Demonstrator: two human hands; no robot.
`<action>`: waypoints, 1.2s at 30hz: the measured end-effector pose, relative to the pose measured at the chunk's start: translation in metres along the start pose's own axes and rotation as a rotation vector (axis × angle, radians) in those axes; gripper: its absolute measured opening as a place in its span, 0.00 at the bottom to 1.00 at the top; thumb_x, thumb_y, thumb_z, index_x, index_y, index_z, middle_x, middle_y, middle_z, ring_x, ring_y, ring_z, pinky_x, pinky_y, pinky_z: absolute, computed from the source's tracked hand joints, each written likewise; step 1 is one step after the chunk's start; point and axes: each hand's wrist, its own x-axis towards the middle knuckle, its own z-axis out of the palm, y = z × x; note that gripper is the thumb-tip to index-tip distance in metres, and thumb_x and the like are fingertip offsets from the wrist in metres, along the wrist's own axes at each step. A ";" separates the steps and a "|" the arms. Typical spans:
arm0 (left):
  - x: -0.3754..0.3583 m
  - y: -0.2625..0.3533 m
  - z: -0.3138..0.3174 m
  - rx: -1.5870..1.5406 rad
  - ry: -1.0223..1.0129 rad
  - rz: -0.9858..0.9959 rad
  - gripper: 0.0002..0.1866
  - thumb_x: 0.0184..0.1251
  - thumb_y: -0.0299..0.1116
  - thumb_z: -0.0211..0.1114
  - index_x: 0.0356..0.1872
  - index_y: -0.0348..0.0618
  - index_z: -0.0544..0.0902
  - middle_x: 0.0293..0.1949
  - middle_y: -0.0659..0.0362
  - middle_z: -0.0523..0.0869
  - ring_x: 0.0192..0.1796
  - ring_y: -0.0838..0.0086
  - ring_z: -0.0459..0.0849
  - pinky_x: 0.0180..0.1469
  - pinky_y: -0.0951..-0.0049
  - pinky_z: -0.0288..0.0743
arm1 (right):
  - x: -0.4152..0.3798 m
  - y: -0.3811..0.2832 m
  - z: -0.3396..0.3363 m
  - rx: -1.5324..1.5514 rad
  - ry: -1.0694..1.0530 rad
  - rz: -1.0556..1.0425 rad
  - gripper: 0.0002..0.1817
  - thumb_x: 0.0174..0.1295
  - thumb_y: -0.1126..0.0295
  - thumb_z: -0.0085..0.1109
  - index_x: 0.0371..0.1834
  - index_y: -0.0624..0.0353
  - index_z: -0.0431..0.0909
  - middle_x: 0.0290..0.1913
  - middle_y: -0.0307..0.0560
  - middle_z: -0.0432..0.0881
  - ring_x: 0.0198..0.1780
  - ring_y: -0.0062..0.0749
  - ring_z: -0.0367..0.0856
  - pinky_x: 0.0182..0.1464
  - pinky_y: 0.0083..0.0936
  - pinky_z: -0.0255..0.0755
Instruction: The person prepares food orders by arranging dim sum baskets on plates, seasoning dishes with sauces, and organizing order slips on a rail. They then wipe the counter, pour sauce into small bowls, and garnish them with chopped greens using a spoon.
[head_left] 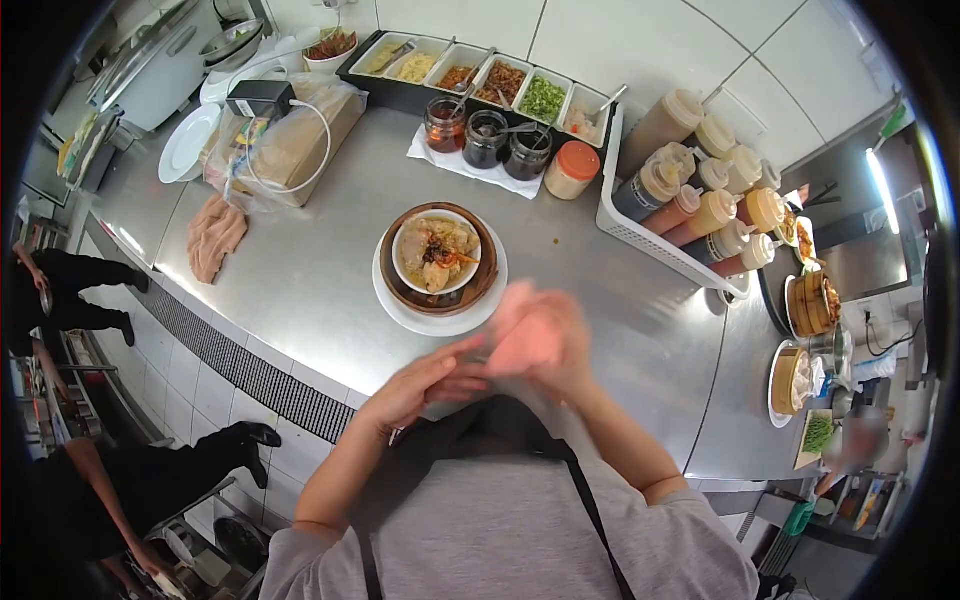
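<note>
Food [440, 250] already fills the bowl [396, 262] over the plate [436, 326] beyond your open left hand [416, 386], while your right hand [572, 345] grips a pink cloth [527, 343] not yet released.

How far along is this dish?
Plating looks done: the bowl, filled and topped, sits in its basket on the plate. In hand: a pink cloth, blurred, in the right hand, left hand beside it. Probably remaining: setting the cloth down, moving the plate off the counter.
</note>
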 end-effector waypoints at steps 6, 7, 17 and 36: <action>0.011 0.012 -0.047 0.577 0.234 -0.187 0.14 0.65 0.33 0.49 0.46 0.33 0.71 0.30 0.53 0.82 0.30 0.73 0.82 0.30 0.77 0.78 | 0.078 0.087 -0.037 -0.467 -0.057 0.182 0.30 0.41 0.71 0.58 0.53 0.54 0.68 0.55 0.55 0.67 0.56 0.46 0.67 0.56 0.38 0.62; 0.014 0.006 -0.049 0.542 0.347 -0.086 0.14 0.65 0.32 0.49 0.47 0.34 0.68 0.32 0.51 0.81 0.31 0.71 0.82 0.30 0.76 0.78 | 0.074 0.119 -0.029 -0.683 -0.146 0.101 0.28 0.42 0.73 0.56 0.53 0.56 0.68 0.56 0.56 0.66 0.57 0.48 0.66 0.57 0.37 0.61; 0.057 -0.004 -0.041 0.073 0.614 0.481 0.30 0.65 0.22 0.44 0.63 0.54 0.42 0.39 0.45 0.78 0.31 0.65 0.83 0.29 0.73 0.80 | 0.142 0.028 -0.046 -0.395 -0.828 0.574 0.15 0.48 0.65 0.58 0.38 0.61 0.76 0.37 0.53 0.78 0.41 0.42 0.76 0.42 0.33 0.70; 0.105 0.065 -0.065 0.145 0.632 0.457 0.30 0.64 0.20 0.42 0.64 0.54 0.42 0.36 0.48 0.80 0.27 0.69 0.82 0.27 0.75 0.80 | 0.309 0.101 0.047 -0.502 -0.204 0.006 0.14 0.55 0.65 0.48 0.25 0.65 0.77 0.29 0.58 0.79 0.35 0.53 0.77 0.41 0.37 0.70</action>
